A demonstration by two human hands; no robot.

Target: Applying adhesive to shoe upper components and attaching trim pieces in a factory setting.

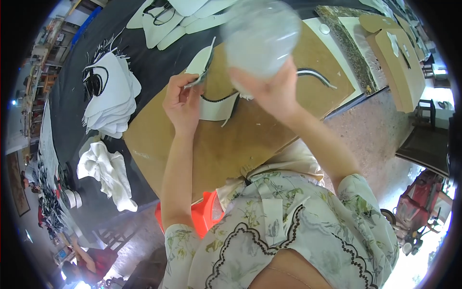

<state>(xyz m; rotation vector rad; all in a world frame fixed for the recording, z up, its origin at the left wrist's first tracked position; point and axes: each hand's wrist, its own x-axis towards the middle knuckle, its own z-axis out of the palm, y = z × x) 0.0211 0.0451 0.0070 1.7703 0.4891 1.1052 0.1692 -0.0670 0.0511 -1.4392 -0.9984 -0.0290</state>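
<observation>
The right hand (269,89) is raised close to the camera and wraps around a clear plastic bottle (262,33), gripping it near its lower part. The bottle is blurred and washed out by nearness, so its contents and its top cannot be made out, and it hides part of the surface behind it.

The left hand (182,101) pinches a white cut fabric piece with a black edge (202,65) between thumb and fingers, lifting one end off the brown cardboard sheet (226,144). The fingertips are folded inward, so the exact grip is hard to read. A second white piece with dark trim (219,106) lies flat on the cardboard just beside that hand, partly covered by the right wrist. A curved black-and-white strip (315,76) lies farther right on the same sheet.

To the left, on the dark surface (67,96), a stack of white cut pieces (110,96) sits with a black-trimmed one on top, and a crumpled white cloth (108,173) lies near the edge. More white pieces (178,19) at the top are cut off by the picture's rim. An orange stool (204,212) is mostly hidden by the person's floral blouse.
</observation>
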